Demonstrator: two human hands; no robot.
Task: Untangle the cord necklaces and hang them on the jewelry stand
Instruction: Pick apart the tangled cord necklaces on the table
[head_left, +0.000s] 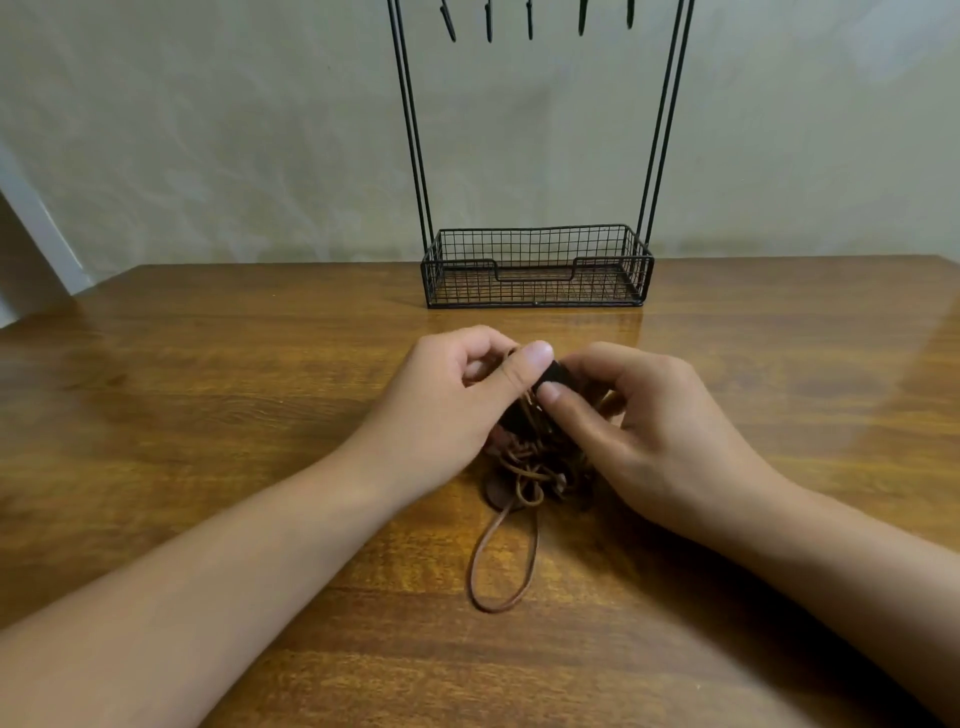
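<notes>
A tangled bundle of brown cord necklaces (535, 467) lies on the wooden table between my hands, with one loop (501, 571) trailing toward me. My left hand (457, 400) and my right hand (639, 415) meet above the bundle, both pinching a small black piece (555, 375) and some of the cords at its top. A black wire jewelry stand (535, 265) with a basket base stands behind them, its two uprights rising out of view. Several bare hooks (530, 21) hang at the top edge.
The brown wooden table (208, 389) stretches wide on both sides of the bundle. A pale wall rises right behind the stand. The table's far left corner sits beside a white edge (36, 228).
</notes>
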